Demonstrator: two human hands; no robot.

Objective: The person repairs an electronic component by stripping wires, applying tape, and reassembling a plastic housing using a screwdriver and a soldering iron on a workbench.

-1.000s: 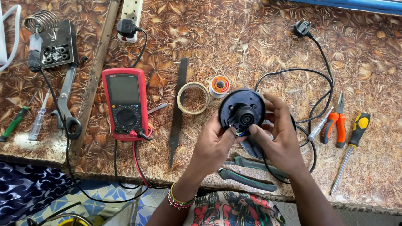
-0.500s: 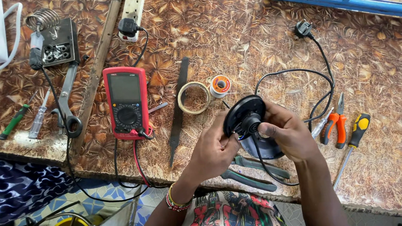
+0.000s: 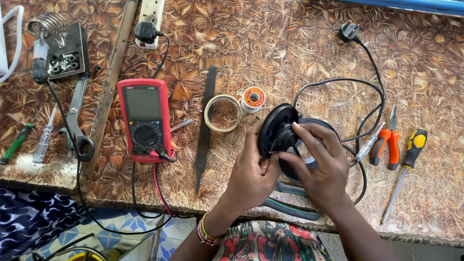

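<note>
Left hand (image 3: 252,173): palm up, fingers curled round the black round part's (image 3: 274,135) edge.
Right hand (image 3: 320,165): fingertips pinching its centre hub.
Part: raised just above the tabletop (image 3: 291,43), near the tape ring (image 3: 222,113).

Brown leaf-patterned tabletop (image 3: 290,32); red multimeter (image 3: 146,120) left of hands, orange-handled pliers (image 3: 387,140) right, tape roll (image 3: 223,113) above.

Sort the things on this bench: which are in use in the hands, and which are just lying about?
In use: round black part, held by left hand and right hand; its black cable.

Lying about: red meter, tape ring, solder reel, orange pliers, yellow-handled screwdriver, green screwdriver.
</note>
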